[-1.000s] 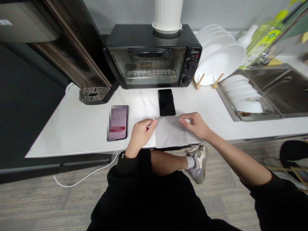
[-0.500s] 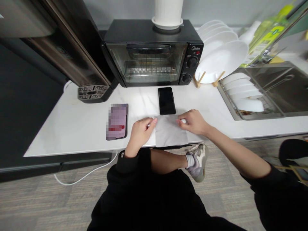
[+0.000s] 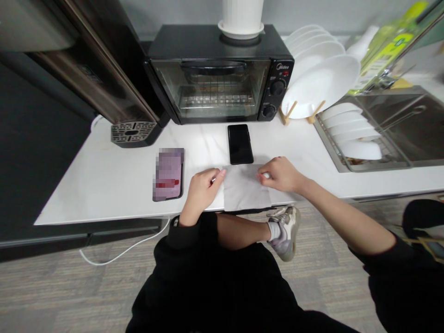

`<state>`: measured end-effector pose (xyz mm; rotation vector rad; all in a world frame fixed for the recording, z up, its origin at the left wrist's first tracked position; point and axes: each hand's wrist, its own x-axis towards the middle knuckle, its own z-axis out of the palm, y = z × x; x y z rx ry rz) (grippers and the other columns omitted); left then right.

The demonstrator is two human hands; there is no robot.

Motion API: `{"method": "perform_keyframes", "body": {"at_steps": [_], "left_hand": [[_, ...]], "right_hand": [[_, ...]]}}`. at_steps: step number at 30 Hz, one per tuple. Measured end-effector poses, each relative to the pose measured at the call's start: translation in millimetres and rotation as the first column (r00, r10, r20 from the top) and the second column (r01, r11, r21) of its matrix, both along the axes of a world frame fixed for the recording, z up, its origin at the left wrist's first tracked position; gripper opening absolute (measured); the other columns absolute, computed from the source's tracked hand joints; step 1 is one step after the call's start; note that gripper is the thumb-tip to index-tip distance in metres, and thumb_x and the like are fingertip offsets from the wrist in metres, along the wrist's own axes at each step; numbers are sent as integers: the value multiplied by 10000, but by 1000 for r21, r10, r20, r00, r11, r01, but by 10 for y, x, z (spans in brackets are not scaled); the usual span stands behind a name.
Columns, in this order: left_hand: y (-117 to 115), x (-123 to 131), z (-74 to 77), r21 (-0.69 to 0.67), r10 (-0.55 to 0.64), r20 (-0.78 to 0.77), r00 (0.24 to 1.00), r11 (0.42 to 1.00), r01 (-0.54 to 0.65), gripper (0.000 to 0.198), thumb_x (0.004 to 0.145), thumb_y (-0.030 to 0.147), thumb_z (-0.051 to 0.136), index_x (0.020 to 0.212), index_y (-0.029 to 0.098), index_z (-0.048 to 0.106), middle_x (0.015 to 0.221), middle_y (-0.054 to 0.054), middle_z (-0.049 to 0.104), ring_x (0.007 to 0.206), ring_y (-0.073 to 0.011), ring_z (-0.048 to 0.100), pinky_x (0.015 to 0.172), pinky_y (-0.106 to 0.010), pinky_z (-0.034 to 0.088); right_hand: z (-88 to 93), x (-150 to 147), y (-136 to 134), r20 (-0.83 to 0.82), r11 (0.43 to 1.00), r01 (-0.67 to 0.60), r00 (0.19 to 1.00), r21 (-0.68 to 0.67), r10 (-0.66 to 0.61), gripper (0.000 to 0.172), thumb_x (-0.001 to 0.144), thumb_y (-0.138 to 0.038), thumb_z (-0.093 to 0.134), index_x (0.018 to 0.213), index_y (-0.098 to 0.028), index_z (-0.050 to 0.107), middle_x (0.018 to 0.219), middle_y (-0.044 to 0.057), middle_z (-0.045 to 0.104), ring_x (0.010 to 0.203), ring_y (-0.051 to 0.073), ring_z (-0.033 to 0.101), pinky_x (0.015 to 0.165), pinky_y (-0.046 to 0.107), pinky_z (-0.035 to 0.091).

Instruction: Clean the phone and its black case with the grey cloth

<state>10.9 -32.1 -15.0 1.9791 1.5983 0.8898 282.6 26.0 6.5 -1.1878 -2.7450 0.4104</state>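
A thin grey cloth (image 3: 246, 192) lies flat at the counter's front edge, its lower edge reaching that edge. My left hand (image 3: 203, 189) is closed at the cloth's left side, thumb tip at its upper left corner. Something small shows between thumb and fingers, too little to name. On the cloth's right side, my right hand (image 3: 279, 175) is closed around a small white object (image 3: 266, 175), mostly hidden by the fingers. Just behind the cloth lies a black smartphone (image 3: 240, 144), screen dark. Left of my left hand is a second phone (image 3: 169, 173), its screen blurred out.
A black toaster oven (image 3: 215, 44) stands behind, with a white pot (image 3: 242, 16) on top. White plates (image 3: 322, 85) stand in a wooden rack to the right, beside a sink (image 3: 398, 125) holding bowls (image 3: 350, 129). A dispenser's drip tray (image 3: 133, 133) is at left.
My right hand has shifted very slightly right over the cloth, still closed around the small white object. My left hand, the cloth and both phones keep their places.
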Motion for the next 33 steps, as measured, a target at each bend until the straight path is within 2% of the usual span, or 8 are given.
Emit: {"method": "perform_keyframes", "body": {"at_steps": [10, 13, 16, 19, 24, 26, 29, 33], "left_hand": [[-5, -19, -32, -15, 6, 65, 998, 1000, -5, 484, 1027, 470, 455, 615, 226, 391, 583, 34, 431, 585, -132, 457, 621, -297, 316], [-13, -37, -45, -21, 1, 109, 994, 1000, 2, 508, 1073, 480, 330, 641, 231, 421, 594, 24, 458, 599, -141, 491, 662, -297, 373], [-40, -54, -36, -18, 0, 140, 990, 1000, 3, 515, 1098, 462, 229, 684, 234, 432, 618, 19, 476, 618, -143, 517, 697, -290, 416], [-134, -26, 50, -8, -7, 118, 993, 1000, 8, 454, 1083, 454, 332, 701, 232, 437, 612, 33, 457, 600, -137, 483, 648, -278, 393], [-471, 216, 345, -25, -179, -7, 984, 984, 178, 345, 985, 450, 620, 745, 209, 563, 681, 43, 556, 631, -121, 514, 628, -257, 362], [-598, 356, 446, -17, -299, -155, 942, 954, 300, 339, 970, 465, 665, 763, 207, 592, 718, 39, 590, 636, -123, 528, 625, -265, 354], [-709, 548, 523, 52, -378, -414, 828, 898, 437, 306, 995, 452, 642, 809, 209, 630, 748, 19, 635, 656, -146, 582, 603, -291, 344], [-734, 713, 536, 125, -362, -600, 713, 839, 530, 265, 983, 355, 669, 775, 203, 610, 737, 2, 656, 652, -174, 618, 568, -328, 324]], "right_hand": [[-78, 24, -40, -1, 996, 62, 998, 70, -62, 486, 980, -504, 422, 677, -218, 671, 604, 43, 641, 554, 169, 470, 616, 332, 174], [-86, 17, -49, -24, 991, 99, 995, 94, -97, 514, 999, -563, 416, 761, -212, 706, 654, 51, 678, 598, 176, 517, 616, 328, 170], [-77, 6, -62, -48, 983, 146, 989, 113, -142, 533, 1010, -527, 400, 702, -200, 686, 634, 63, 675, 589, 179, 533, 612, 332, 174], [-36, 24, -148, -81, 980, 151, 987, 129, -142, 577, 1033, -562, 360, 737, -192, 690, 669, 76, 697, 610, 193, 573, 617, 333, 196], [61, 106, -556, -151, 992, 27, 989, 122, -8, 746, 934, -859, 348, 955, -200, 697, 800, 66, 741, 713, 220, 651, 661, 323, 303], [78, 123, -744, -208, 996, -25, 977, 91, 43, 826, 887, -925, 294, 943, -197, 681, 807, 70, 732, 734, 233, 662, 683, 331, 339], [84, 107, -972, -290, 997, -64, 954, 32, 70, 831, 869, -938, 269, 865, -203, 655, 803, 68, 719, 757, 238, 667, 716, 347, 378], [81, 30, -1180, -345, 997, -22, 939, -79, -7, 648, 921, -820, 484, 764, -207, 625, 779, 48, 712, 732, 210, 639, 704, 336, 368]]}}
